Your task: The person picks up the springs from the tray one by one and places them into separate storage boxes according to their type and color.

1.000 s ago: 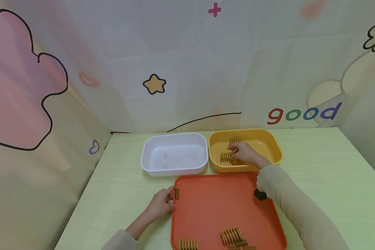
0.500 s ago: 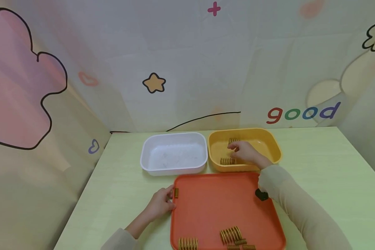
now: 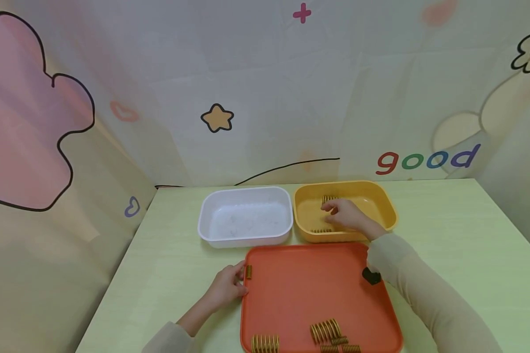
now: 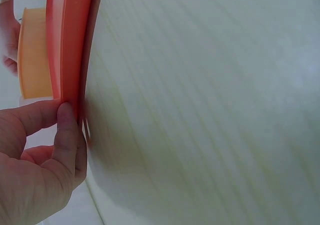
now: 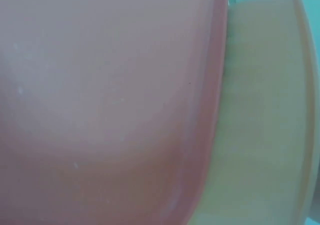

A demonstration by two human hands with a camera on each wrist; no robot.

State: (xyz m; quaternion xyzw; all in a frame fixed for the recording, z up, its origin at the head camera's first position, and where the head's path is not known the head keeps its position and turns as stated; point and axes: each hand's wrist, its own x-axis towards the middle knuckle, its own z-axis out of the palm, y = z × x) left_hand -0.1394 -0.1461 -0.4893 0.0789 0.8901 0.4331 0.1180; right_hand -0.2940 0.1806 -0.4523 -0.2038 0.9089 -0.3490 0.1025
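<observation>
My left hand [image 3: 225, 288] pinches the left rim of a red tray [image 3: 300, 284]; the left wrist view shows the thumb and fingers [image 4: 65, 130] on that rim. A small brass coil spring [image 3: 249, 272] lies inside the tray beside these fingers. Over the yellow bin [image 3: 375, 208] is my right hand [image 3: 346, 214], its fingers bent loosely and apart, with nothing seen between them. One spring [image 3: 330, 198] lies behind the fingers. Another spring [image 3: 321, 230] lies against the bin's near wall, partly hidden by the rim.
A white bin [image 3: 245, 220] stands left of the yellow one, behind the tray. Along the tray's near edge lie a large spring [image 3: 265, 343], another large spring [image 3: 325, 331] and several small springs [image 3: 340, 340]. A printed cloth [image 3: 265, 98] hangs behind the table.
The front spring in the yellow bin has moved from by the right fingers down to the near wall. The right hand has barely moved; the left keeps its grip on the tray.
</observation>
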